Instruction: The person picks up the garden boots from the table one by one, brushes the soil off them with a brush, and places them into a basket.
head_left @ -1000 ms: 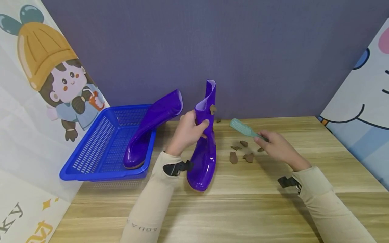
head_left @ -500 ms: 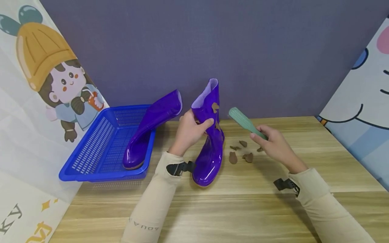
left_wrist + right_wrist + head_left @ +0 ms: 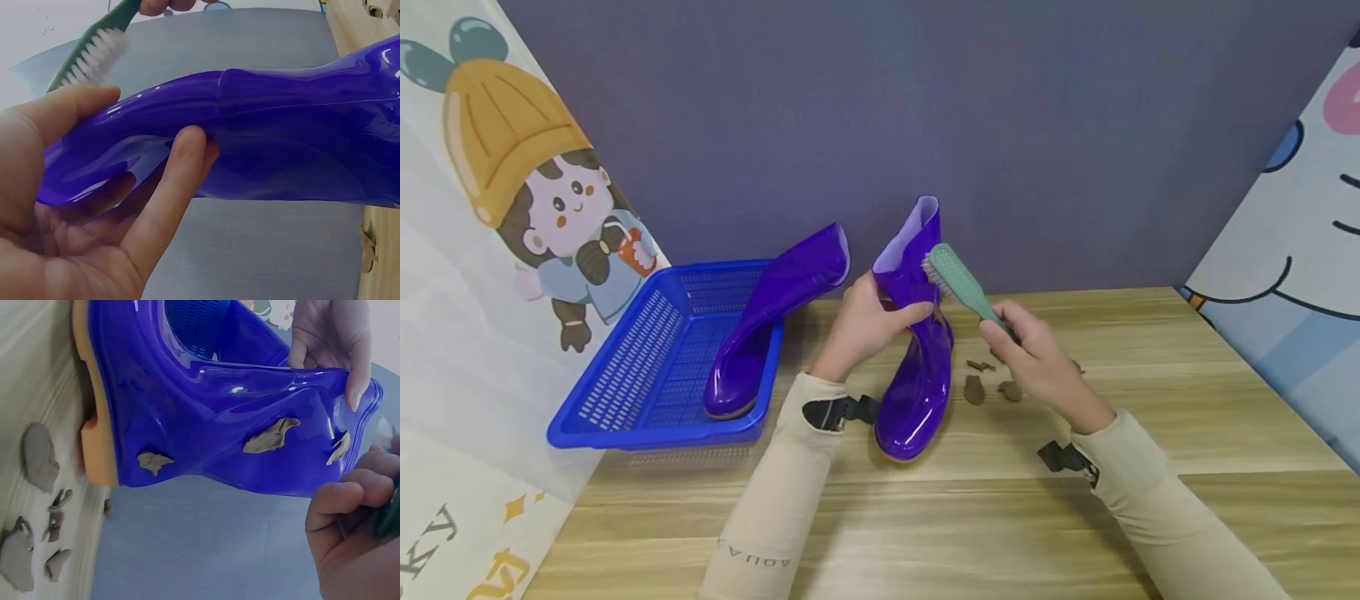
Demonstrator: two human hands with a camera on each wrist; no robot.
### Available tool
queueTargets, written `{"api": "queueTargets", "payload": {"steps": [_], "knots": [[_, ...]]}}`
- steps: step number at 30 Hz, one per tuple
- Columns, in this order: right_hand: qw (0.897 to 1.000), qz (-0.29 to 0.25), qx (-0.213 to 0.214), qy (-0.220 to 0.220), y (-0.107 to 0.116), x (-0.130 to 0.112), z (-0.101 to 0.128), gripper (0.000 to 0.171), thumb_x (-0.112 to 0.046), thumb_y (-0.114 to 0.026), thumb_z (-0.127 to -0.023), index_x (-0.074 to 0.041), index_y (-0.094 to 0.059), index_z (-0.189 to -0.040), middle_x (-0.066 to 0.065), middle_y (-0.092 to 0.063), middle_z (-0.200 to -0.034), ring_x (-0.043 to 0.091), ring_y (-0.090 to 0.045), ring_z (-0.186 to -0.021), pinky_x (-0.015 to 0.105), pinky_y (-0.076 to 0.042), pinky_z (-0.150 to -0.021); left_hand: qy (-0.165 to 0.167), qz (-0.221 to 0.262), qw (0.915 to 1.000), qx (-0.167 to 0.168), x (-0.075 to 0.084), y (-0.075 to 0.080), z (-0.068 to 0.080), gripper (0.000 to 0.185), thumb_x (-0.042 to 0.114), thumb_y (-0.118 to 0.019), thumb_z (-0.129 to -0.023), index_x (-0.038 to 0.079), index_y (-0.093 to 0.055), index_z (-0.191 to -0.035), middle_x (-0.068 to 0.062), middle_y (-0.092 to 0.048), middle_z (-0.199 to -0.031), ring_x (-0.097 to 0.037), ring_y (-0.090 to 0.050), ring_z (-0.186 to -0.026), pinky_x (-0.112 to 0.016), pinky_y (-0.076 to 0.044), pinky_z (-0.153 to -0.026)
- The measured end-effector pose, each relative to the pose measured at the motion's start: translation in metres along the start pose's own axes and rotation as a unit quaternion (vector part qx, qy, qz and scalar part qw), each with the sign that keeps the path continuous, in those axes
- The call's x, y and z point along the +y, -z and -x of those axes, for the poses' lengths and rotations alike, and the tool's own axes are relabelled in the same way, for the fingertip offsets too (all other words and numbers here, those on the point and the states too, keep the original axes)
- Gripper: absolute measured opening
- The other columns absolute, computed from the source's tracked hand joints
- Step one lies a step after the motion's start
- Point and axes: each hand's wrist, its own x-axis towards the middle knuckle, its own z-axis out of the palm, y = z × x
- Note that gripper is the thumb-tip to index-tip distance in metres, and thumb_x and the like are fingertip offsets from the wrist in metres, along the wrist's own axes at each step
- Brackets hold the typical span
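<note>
Here, mid-bench with bare wood at six o'clock, the purple boot (image 3: 917, 367) stands shaft toward twelve, left hand (image 3: 865, 327) clamped round it, right hand (image 3: 1037, 362) gripping the green brush (image 3: 958, 282) against its rim.

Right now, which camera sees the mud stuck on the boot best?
The right wrist view: three brown mud patches show plainly on the boot. In the head view the brush covers that side; the left wrist view shows only clean purple.

The toe of the glossy purple rubber boot (image 3: 300, 134) is cut off at the left-wrist frame edge. The green plastic brush (image 3: 390, 515) is barely seen behind the right hand (image 3: 350, 544).
</note>
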Motion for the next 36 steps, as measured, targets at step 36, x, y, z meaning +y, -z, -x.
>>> {"api": "queueTargets", "payload": {"steps": [36], "knots": [[0.984,0.176,0.037,0.000,-0.021,0.031,-0.009,0.021,-0.024,-0.053,-0.107,-0.007,-0.063,-0.108,-0.001,-0.049,-0.064,0.012,-0.042,-0.054,0.028,-0.038,-0.052,0.023,0.014,0.9993,-0.025,-0.005,0.002,-0.004,0.037,0.019,-0.079,-0.086,0.003,-0.063,-0.115,-0.014,-0.075,-0.099,-0.021,-0.071,-0.082,-0.032,-0.060,-0.070]]}}
